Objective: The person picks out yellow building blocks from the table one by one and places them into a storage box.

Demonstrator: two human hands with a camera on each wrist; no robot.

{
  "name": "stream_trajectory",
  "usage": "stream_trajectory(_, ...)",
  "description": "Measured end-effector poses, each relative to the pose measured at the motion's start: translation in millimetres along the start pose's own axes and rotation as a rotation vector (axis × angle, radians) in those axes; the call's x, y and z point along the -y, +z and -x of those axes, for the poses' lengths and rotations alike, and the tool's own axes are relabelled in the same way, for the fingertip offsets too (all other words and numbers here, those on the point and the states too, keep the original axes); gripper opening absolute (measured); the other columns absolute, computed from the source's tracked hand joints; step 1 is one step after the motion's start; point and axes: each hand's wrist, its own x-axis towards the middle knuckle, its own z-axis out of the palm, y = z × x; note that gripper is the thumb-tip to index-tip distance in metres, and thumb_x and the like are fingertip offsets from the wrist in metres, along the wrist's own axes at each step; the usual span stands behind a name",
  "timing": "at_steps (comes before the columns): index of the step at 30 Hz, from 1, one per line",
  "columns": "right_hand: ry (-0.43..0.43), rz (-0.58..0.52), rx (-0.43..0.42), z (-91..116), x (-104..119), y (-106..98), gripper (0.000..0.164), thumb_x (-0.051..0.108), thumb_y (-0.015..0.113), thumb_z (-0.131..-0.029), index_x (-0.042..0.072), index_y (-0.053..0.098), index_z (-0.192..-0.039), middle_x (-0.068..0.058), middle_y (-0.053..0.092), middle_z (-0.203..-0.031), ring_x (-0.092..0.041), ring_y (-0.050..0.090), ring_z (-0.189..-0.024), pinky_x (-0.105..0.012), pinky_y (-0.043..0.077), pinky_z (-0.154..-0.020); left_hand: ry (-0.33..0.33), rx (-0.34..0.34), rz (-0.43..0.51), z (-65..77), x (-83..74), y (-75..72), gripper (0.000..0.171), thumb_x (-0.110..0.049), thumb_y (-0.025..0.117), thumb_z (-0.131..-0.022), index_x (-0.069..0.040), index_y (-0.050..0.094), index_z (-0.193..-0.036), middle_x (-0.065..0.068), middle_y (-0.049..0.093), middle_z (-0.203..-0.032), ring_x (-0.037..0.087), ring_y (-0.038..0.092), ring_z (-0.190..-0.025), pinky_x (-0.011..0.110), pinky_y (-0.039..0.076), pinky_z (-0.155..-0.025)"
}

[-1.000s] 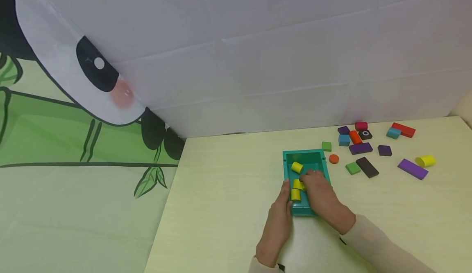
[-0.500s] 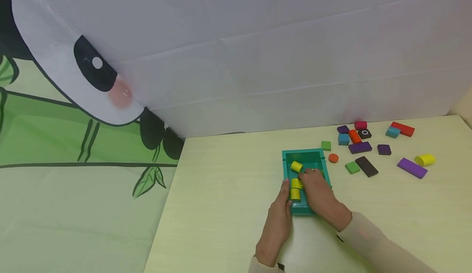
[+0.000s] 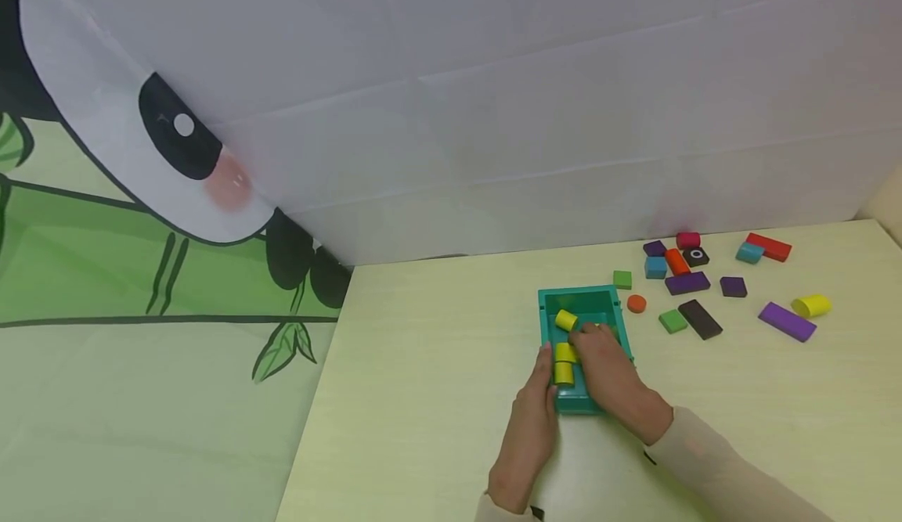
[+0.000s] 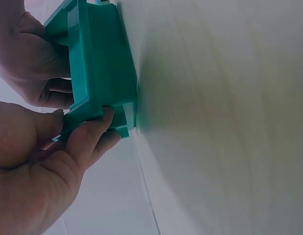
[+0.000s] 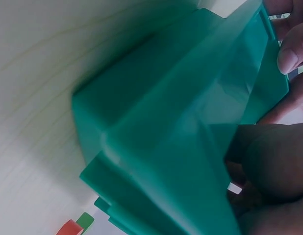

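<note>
A teal plastic box (image 3: 579,405) stands on the table, holding several yellow cylinder blocks (image 3: 564,373). My left hand (image 3: 532,424) pinches its left wall; in the left wrist view the thumb and fingers (image 4: 88,139) clasp the rim from both sides. My right hand (image 3: 615,369) reaches into the box with curled fingers, gripping a yellow block (image 3: 576,354) that is mostly hidden by the hand. Another yellow block (image 3: 566,319) lies near the far end. In the right wrist view, the box wall (image 5: 156,132) covers the right fingertips.
Right of the box lie loose blocks: a green square (image 3: 622,279), an orange disc (image 3: 636,304), a dark bar (image 3: 701,319), a purple bar (image 3: 787,322) and a yellow cylinder (image 3: 811,305), among others. A white sheet (image 3: 493,154) rises behind the table (image 3: 409,373).
My right hand has shifted very slightly left inside the box. The left hand keeps its hold, and the blocks look the same.
</note>
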Motion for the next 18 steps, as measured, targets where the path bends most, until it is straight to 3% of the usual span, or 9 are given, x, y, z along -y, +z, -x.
stream_trajectory(10, 0.016, -0.041, 0.018, 4, 5, -13, 0.024, -0.006, 0.060, -0.082, -0.002, 0.060, -0.105, -0.015, 0.056, -0.102, -0.028, 0.047, -0.090, -0.042, 0.052, -0.080, 0.007, -0.001, 0.000, 0.1, -1.2, -1.4, 0.060, -0.005, 0.043, -0.096, -0.018, 0.012, -0.146, -0.004, 0.019, -0.149, 0.010, 0.021, -0.129, 0.036, 0.031, -0.104)
stream_trajectory(14, -0.004, -0.093, -0.034, 4, 6, -27, 0.024, -0.007, 0.058, -0.082, 0.000, 0.061, -0.105, -0.016, 0.055, -0.107, -0.031, 0.047, -0.097, -0.047, 0.050, -0.084, 0.000, -0.002, 0.007, 0.7, -1.3, -2.5, 0.060, -0.005, 0.042, -0.096, -0.020, 0.012, -0.146, -0.004, 0.020, -0.148, 0.010, 0.022, -0.129, 0.036, 0.031, -0.104)
stream_trajectory(18, -0.019, -0.119, -0.117, 2, 3, -44, 0.027, -0.006, 0.065, -0.077, 0.002, 0.063, -0.102, -0.013, 0.056, -0.108, -0.031, 0.048, -0.100, -0.049, 0.048, -0.086, -0.006, -0.002, 0.009, 1.1, -1.7, -3.7, 0.060, -0.007, 0.042, -0.097, -0.021, 0.011, -0.146, -0.004, 0.021, -0.148, 0.010, 0.022, -0.129, 0.037, 0.031, -0.104)
